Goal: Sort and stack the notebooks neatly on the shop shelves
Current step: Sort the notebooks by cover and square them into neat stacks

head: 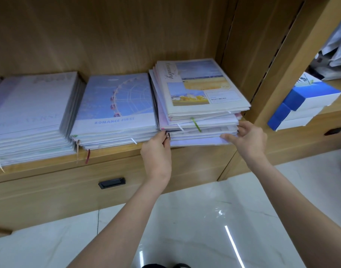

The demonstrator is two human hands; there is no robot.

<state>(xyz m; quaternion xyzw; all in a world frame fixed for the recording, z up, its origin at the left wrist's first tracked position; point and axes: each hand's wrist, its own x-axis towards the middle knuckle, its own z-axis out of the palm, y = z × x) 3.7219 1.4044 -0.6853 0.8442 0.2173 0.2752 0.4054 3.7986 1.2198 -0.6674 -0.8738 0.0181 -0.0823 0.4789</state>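
Left hand (157, 149), right hand (249, 140) grip opposite front corners of rightmost notebook stack (200, 105) between them.

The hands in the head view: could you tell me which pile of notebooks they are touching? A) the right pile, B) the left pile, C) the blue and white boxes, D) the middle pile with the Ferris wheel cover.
A: the left hand and right hand both hold the front corners of the right pile, the uneven one beside the shelf's upright.
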